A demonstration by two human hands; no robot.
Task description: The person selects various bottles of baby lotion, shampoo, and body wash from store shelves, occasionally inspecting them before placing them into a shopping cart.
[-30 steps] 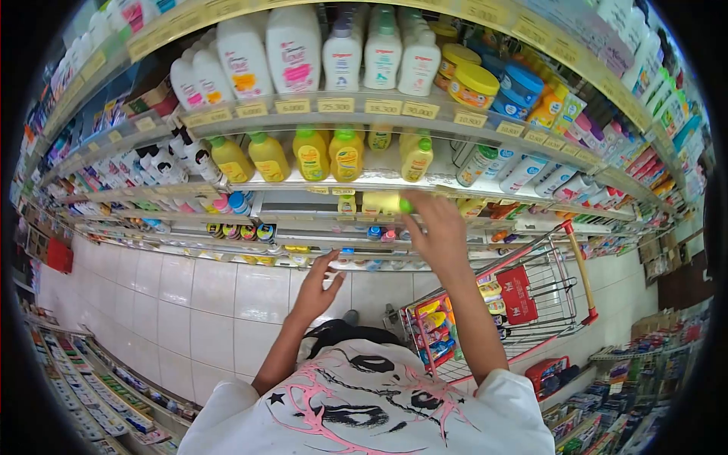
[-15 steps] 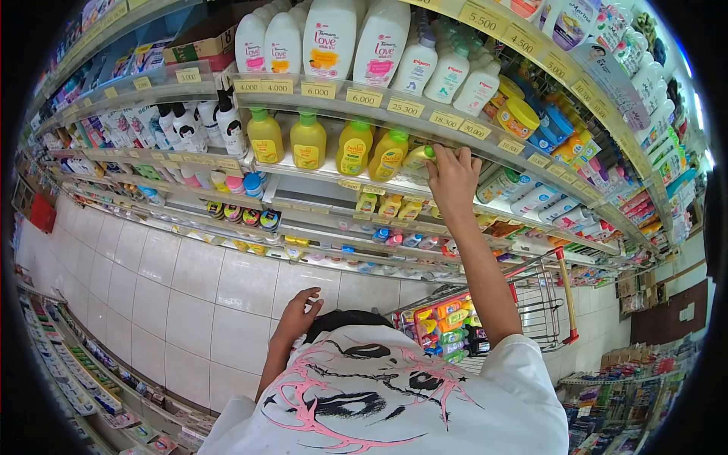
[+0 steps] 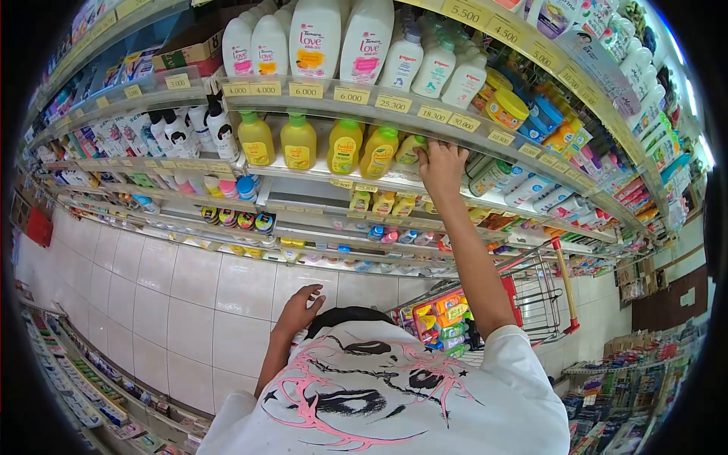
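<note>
My right hand [image 3: 443, 171] reaches onto the shelf beneath the price rail. Its fingers point inward, their tips partly hidden by the rail. Close by its thumb stands a small yellow bottle with a green cap [image 3: 410, 149]; whether the two touch is hard to see. Left of that bottle is a row of larger yellow bottles, among them a leaning one [image 3: 378, 153] and an upright one [image 3: 345, 146]. Low in front of my body hangs my left hand [image 3: 301, 309], holding nothing, its fingers loosely bent and apart.
A shopping cart [image 3: 531, 284] stands at my right with colourful packages [image 3: 447, 322] in it. Large white lotion bottles [image 3: 315, 45] fill the shelf above. White bottles [image 3: 523, 189] lie right of my hand. Tiled floor [image 3: 189, 296] runs below; another shelf rack [image 3: 83, 379] stands behind left.
The small yellow bottle, tilted under my right fingers before, now stands more upright. My right hand sits beside it, deeper under the rail. The view has shifted slightly; my left hand stays low.
</note>
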